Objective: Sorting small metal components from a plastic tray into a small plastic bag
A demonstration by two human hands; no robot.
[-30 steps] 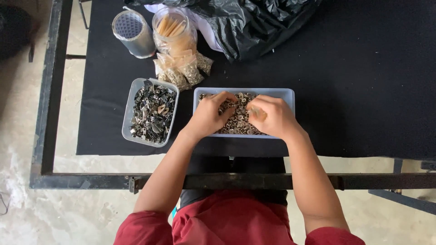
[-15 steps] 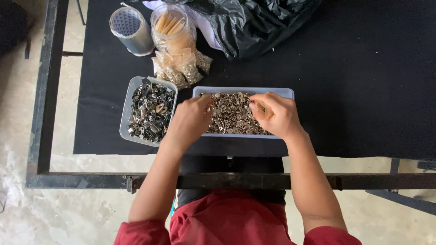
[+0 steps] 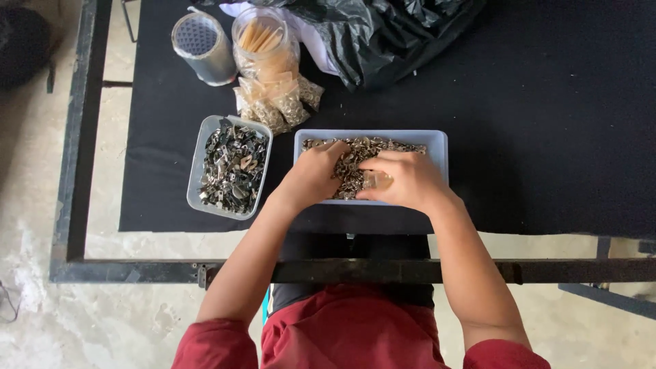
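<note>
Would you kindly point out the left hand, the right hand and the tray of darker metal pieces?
left hand [image 3: 313,171], head view, back of the hand.
right hand [image 3: 404,179], head view, the knuckles.
tray of darker metal pieces [image 3: 196,171], head view, its left rim.

Pale blue rectangular tray sits flat on black table, long side across, near the table's front edge. Filled with heap of small metal pieces, silvery-brown, loose and jumbled. Small clear packet lies on the heap at its right, partly covered; contents cannot be told.
</note>
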